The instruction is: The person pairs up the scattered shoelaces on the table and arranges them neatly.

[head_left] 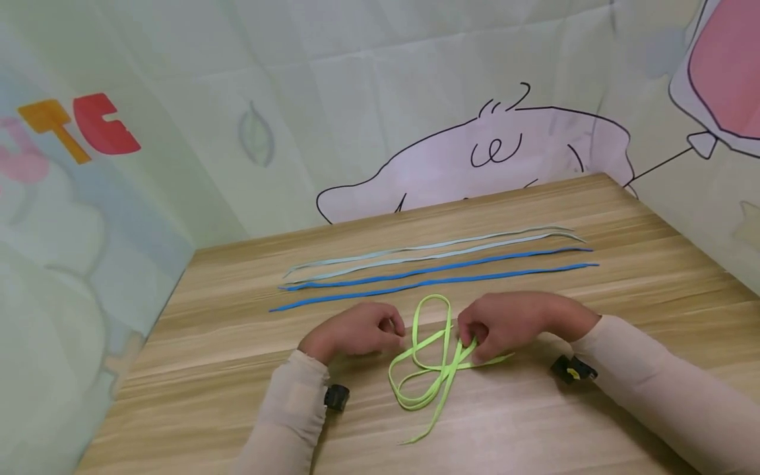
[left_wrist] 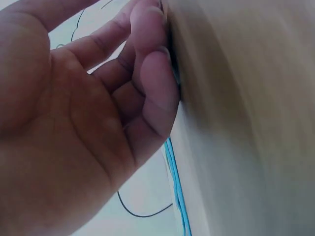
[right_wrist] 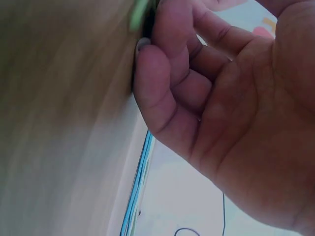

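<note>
A neon yellow-green shoelace (head_left: 442,376) lies on the wooden table in loose, crossing loops. My right hand (head_left: 505,323) pinches part of it at the loops' right side, and one end sticks out beneath the fingers. In the right wrist view, a blurred bit of the green shoelace (right_wrist: 140,14) shows beside the fingertips. To the left of the loops is my left hand (head_left: 362,330), its fingers loosely curled and nothing held. The left wrist view shows the fingertips (left_wrist: 160,73) low against the table.
Beyond the hands, two blue shoelaces (head_left: 433,283) and two pale blue-grey shoelaces (head_left: 427,247) lie stretched out side by side across the table (head_left: 208,330). A printed cloth (head_left: 267,132) hangs behind the table's far edge. Each wrist carries a small black camera (head_left: 337,398).
</note>
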Motion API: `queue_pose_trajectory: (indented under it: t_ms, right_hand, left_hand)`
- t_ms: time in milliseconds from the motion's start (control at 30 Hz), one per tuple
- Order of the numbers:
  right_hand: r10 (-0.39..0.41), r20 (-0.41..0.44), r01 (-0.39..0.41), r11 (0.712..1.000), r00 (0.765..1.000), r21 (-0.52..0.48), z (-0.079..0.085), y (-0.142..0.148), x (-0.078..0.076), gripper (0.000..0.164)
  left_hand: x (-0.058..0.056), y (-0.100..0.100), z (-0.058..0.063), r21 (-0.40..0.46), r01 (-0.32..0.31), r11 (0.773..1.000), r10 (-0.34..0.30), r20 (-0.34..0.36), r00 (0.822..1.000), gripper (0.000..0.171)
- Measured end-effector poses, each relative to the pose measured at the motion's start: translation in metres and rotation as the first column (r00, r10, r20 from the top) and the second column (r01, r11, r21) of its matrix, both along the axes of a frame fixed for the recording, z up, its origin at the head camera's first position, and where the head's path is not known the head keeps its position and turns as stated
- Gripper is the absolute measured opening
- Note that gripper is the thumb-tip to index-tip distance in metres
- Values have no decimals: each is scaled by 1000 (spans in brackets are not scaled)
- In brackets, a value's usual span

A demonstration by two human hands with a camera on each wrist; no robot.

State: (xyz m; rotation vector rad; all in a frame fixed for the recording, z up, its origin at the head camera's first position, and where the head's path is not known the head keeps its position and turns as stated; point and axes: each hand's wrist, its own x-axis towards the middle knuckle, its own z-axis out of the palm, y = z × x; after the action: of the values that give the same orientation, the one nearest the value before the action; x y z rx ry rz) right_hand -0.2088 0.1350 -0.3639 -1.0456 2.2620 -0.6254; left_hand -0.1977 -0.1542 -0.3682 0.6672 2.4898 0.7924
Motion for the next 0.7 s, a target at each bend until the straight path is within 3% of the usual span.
queue_pose_trajectory:
  t_ms: [100,333,467,700]
  right_hand:
    - [16,22,-16,1000,1000,20,1,-3,5,16]
    - [-26,184,16,998,983,56,3,-5,12,21]
    - [-25,189,14,998,982,61,3,-5,14,21]
    - [-23,195,14,999,980,49,3,-4,13,19]
  left_hand:
    - [5,5,2,-23,10,1000,-10,3,1000,9]
    - [11,14,4,-62,60,996,-58,28,998,14]
    - [13,16,3,-80,90,993,-89,12,996,15]
    - [14,17,3,-111,85,990,-88,-23,996,18]
